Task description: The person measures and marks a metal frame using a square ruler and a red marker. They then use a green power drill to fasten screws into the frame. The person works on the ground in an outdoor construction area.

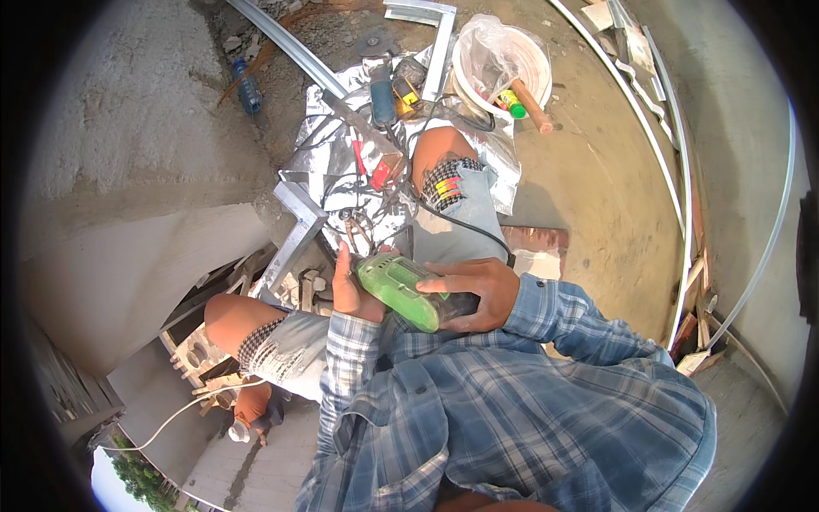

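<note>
Holding green power tool (397,290) in both hands, above lap, between bent knees. Cradling left end of tool with left grip (352,294): turning palm up beneath casing, sticking thumb up along near side, curling fingertips around far side. Grasping right end with right grip (486,290): laying hand over black part of casing, stretching index finger left across top, wrapping lower fingers around underside. Not releasing tool with either grip. Tilting tool slightly, higher in view at left end, lower at right.

Bending both elbows. Raising left forearm almost straight up in view, in plaid sleeve (351,346); bringing right forearm in from right, slanting up and left toward tool. Seeing black cord (465,224) curving close by right wrist and running up across right thigh.

Facing foil sheet (505,175) on ground beyond knees. Spotting on it blue-bodied grinder (382,96), yellow item (408,92), red-handled tool (382,175) and pliers (357,226). Noting white bucket (546,72) just beyond right knee, with clear plastic bag (490,51) and wooden handle (533,108) in it. Noting metal channel (299,224) near left knee and co-worker (254,410) stooping at lower left.
</note>
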A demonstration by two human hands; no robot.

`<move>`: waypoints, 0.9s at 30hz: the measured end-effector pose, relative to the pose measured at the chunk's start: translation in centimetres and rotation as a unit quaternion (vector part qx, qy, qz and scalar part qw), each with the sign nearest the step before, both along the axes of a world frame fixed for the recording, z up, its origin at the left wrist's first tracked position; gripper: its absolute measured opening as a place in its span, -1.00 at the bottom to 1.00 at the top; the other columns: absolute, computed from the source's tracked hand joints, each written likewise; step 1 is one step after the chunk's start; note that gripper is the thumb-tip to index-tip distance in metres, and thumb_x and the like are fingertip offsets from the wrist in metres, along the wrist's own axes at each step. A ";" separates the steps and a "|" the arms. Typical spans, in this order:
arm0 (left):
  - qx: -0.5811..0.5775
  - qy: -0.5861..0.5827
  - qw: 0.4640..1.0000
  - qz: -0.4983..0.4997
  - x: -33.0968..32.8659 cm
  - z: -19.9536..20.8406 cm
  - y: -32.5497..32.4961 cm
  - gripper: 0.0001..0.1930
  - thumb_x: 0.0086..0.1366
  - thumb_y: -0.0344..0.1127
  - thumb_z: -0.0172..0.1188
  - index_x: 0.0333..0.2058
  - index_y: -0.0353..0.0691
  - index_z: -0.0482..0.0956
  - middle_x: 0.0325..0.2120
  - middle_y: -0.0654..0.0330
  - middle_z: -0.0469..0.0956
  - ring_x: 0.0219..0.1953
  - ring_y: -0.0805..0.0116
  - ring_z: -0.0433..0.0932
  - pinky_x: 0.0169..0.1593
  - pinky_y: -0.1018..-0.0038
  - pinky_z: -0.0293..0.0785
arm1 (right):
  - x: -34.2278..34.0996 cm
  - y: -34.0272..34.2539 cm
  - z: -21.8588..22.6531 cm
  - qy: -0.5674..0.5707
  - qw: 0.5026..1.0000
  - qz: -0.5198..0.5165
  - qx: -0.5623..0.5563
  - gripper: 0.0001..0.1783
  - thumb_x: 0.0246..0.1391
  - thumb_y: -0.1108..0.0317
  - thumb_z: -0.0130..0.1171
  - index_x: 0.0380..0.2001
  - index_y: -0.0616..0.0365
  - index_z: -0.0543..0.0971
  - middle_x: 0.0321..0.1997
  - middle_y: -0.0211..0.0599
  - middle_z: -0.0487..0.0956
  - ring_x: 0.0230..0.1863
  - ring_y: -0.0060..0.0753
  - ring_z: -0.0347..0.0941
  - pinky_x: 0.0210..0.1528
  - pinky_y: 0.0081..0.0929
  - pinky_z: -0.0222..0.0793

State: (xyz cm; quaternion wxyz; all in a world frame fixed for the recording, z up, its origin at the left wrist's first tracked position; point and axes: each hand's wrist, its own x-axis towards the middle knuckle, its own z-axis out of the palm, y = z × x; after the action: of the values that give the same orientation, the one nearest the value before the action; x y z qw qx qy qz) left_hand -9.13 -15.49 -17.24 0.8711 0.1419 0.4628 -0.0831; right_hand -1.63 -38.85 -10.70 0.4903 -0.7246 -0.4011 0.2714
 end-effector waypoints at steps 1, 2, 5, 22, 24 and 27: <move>-0.035 -0.019 0.998 -0.043 -0.1 -0.9 -0.5 -0.51 0.23 0.04 0.16 -0.14 -0.32 0.42 -0.22 -0.04 0.52 -0.18 0.06 0.51 0.00 0.10 0.44 | 0.2 -0.6 0.1 0.002 1.000 0.021 -0.008 -0.32 -0.19 0.15 0.35 0.09 -0.07 0.44 0.05 -0.07 0.50 -0.03 0.00 0.49 0.03 -0.27 0.41; 0.028 0.024 0.999 -0.006 -0.4 -2.3 -1.4 -0.67 0.23 -0.06 0.19 -0.35 -0.25 0.46 -0.44 0.05 0.54 -0.33 0.11 0.55 -0.13 0.12 0.52 | 0.2 -1.2 0.1 0.005 0.999 0.042 -0.016 -0.31 -0.19 0.16 0.36 0.10 -0.07 0.43 0.06 -0.08 0.49 -0.01 -0.01 0.48 0.04 -0.27 0.40; 0.077 0.061 0.995 -0.013 -1.6 -2.9 -2.1 -0.77 0.23 -0.18 0.20 -0.42 -0.21 0.45 -0.46 0.12 0.53 -0.34 0.18 0.56 -0.21 0.18 0.56 | 3.4 -2.3 0.4 0.066 0.997 0.022 0.015 -0.37 -0.15 0.12 0.38 0.03 0.08 0.48 0.01 -0.14 0.52 0.02 -0.13 0.47 0.08 -0.29 0.38; -0.004 0.062 0.997 0.055 -4.3 -4.6 -1.7 -0.75 0.24 -0.13 0.17 -0.44 -0.17 0.43 -0.35 0.02 0.56 -0.36 0.16 0.57 -0.27 0.23 0.56 | 40.4 -0.3 -30.8 -0.002 0.873 -0.332 -0.356 -0.58 0.09 0.20 -0.01 0.00 0.09 0.53 0.00 -0.03 0.54 0.01 -0.08 0.49 0.05 -0.33 0.37; -0.012 0.058 0.996 0.065 -4.1 -4.8 -1.5 -0.76 0.24 -0.13 0.17 -0.43 -0.18 0.43 -0.35 0.02 0.56 -0.35 0.16 0.58 -0.27 0.23 0.56 | 40.9 -0.3 -31.4 -0.103 0.848 -0.233 -0.464 -0.60 0.10 0.21 0.00 -0.02 0.11 0.53 0.01 -0.01 0.53 0.03 -0.06 0.47 0.05 -0.29 0.37; -0.001 0.074 0.995 0.065 -3.4 -4.4 -1.5 -0.75 0.22 -0.13 0.19 -0.43 -0.18 0.44 -0.34 0.02 0.56 -0.34 0.15 0.57 -0.25 0.22 0.55 | 42.0 -3.1 -31.9 -0.263 0.782 -0.029 -0.564 -0.63 0.11 0.23 0.00 -0.05 0.13 0.54 0.03 0.01 0.51 0.05 -0.02 0.46 0.07 -0.25 0.37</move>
State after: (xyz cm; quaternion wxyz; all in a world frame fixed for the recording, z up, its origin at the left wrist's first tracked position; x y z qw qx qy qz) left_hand -12.49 -16.96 -21.65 0.8382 0.1042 0.5339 -0.0375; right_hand 40.37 -41.97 -42.60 -0.1230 -0.9263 -0.2684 0.2340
